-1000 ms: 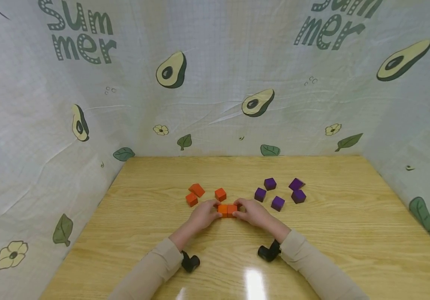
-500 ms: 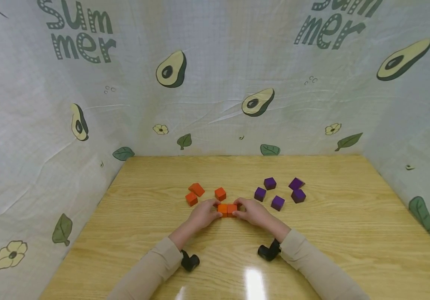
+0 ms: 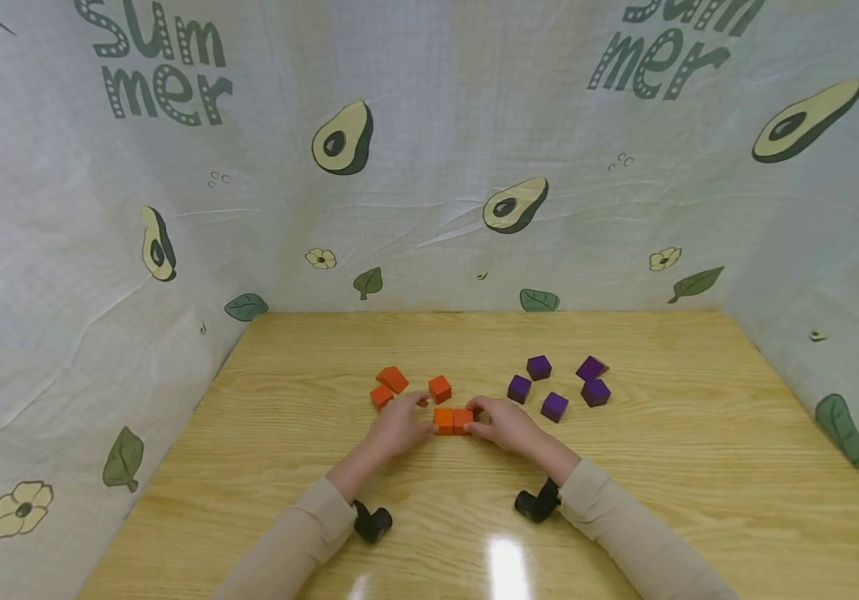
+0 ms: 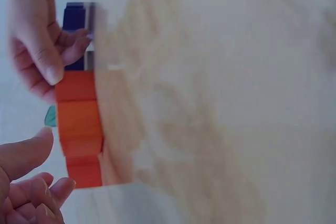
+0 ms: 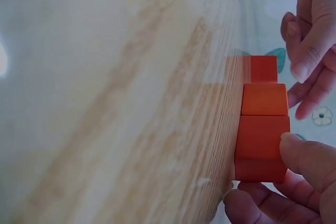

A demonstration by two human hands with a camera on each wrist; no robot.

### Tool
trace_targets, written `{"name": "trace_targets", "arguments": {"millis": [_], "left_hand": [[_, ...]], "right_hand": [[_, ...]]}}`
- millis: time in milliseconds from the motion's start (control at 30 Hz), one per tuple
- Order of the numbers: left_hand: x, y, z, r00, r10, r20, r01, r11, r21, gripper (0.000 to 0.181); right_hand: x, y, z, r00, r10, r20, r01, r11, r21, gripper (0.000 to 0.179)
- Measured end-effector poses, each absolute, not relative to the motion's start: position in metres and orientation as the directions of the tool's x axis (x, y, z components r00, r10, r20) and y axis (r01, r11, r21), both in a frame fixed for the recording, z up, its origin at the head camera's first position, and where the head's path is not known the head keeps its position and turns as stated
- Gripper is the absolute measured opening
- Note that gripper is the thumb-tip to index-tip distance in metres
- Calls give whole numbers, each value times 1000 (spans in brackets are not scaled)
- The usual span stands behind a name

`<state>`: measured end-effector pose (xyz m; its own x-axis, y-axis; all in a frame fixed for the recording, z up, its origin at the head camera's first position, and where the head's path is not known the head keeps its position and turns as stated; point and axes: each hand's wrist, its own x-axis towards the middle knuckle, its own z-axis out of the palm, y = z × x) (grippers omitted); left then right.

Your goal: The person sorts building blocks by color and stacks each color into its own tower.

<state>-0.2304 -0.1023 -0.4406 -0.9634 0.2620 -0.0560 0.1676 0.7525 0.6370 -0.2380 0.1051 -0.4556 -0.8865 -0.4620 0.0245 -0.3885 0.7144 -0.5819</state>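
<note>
Two cubes sit side by side on the wooden table in the head view: an orange cube point(image 3: 443, 421) on the left and a red-orange cube point(image 3: 462, 422) on the right, faces together. My right hand point(image 3: 506, 423) pinches the red-orange cube point(image 5: 261, 148) between thumb and fingers. Just left of the pair, my left hand point(image 3: 397, 427) has its thumb and fingers spread apart with nothing between them. In the left wrist view a gap shows between the left thumb and the orange cube point(image 4: 80, 119). Behind the pair lies another red-orange cube point(image 3: 440, 388).
Left of that rear cube are a red-orange wedge-like block point(image 3: 392, 379) and one more red-orange cube point(image 3: 381, 397), partly behind the left hand. Several purple blocks point(image 3: 555, 407) lie scattered right of centre. A patterned cloth point(image 3: 429, 250) hangs behind the table point(image 3: 661, 467).
My left hand has let go of the orange cube and drawn back slightly to the left, fingers spreading. The right hand still pinches its cube, and the pair has stayed in place.
</note>
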Motion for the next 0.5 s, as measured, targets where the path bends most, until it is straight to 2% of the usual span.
{"name": "trace_targets", "arguments": {"millis": [133,300,500], "left_hand": [[-234,-119,-433,-976,219,-15,158,746,647,51],[-243,-146,-431,-989,144,41,139,783,607,47],[-253,-166,-436,-998,63,-5,47,796,603,50]], "right_hand": [[-238,105,-456,-887,-461,17,-384,718,-581,29],[-239,105,-456,-888,-460,12,-382,723,-576,29],[-240,105,-457,-890,-456,0,-370,722,-585,29]]}}
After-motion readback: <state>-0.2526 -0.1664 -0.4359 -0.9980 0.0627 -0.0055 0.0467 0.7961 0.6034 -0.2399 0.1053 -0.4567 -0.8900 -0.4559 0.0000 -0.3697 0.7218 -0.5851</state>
